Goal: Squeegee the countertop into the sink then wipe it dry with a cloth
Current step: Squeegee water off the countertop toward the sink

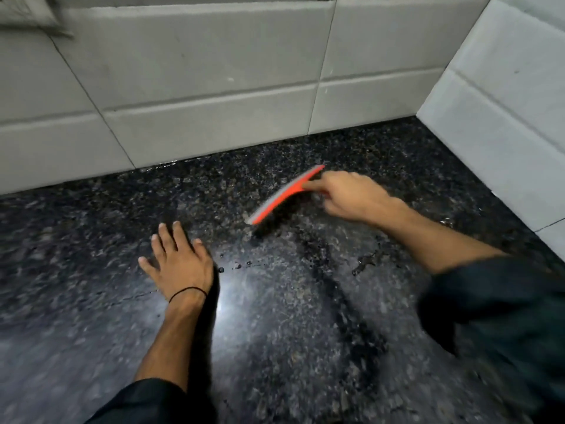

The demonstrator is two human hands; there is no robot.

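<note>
My right hand [351, 197] is shut on the handle of an orange-red squeegee [282, 195] with a grey blade edge. The blade lies slanted on the black speckled granite countertop [275, 332], near the back wall. My left hand [177, 261] rests flat on the counter with fingers spread, to the left of and nearer than the squeegee. A thin black band circles the left wrist. Wet streaks and droplets [363, 261] glisten on the stone below my right forearm. No sink and no cloth are in view.
White tiled wall [198, 87] runs along the back of the counter and meets a second tiled wall [504, 117] at the right corner. A blurred grey object [30, 16] shows at the top left. A light glare [232, 276] reflects off the wet stone.
</note>
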